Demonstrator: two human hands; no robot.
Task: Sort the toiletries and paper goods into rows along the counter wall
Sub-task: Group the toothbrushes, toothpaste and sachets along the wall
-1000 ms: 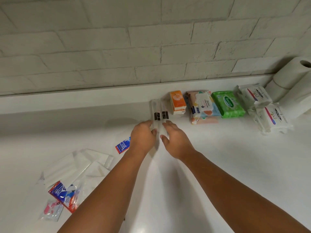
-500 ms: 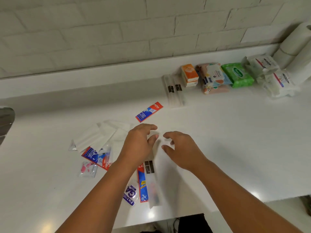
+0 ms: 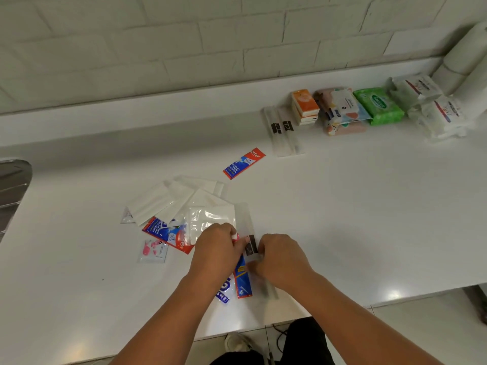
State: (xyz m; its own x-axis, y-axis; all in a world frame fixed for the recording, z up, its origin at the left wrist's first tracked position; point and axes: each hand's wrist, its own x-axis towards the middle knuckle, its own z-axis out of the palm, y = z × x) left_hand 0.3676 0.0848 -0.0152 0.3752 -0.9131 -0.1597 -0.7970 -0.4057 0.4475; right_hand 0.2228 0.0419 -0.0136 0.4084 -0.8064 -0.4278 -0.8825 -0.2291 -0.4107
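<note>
1. Both hands meet on a clear sleeve (image 3: 246,222) with a dark band: the left hand (image 3: 216,248) pinches it at the band, and the right hand (image 3: 282,259) curls its fingers round it just below.
2. That sleeve lies lengthwise near the front edge of the white counter (image 3: 369,206); whether it is lifted cannot be told.
3. Touching the sleeve's left side, partly under the hands, are a red-and-blue sachet (image 3: 243,281) and a blue-and-white sachet (image 3: 224,295).
4. Just left of the sleeve sit a glossy clear packet (image 3: 210,219), fanned white packets (image 3: 168,201), a toothpaste packet (image 3: 166,234) and a pink sachet (image 3: 152,250).
5. Beyond the sleeve, a lone toothpaste sachet (image 3: 243,163) lies apart.
6. Well beyond and right of the sleeve, along the wall: two matching sleeves (image 3: 283,133), orange tissue packs (image 3: 304,106), pastel wipes (image 3: 342,111), green wipes (image 3: 378,105), white tissue packs (image 3: 427,101), paper rolls (image 3: 469,61).
</note>
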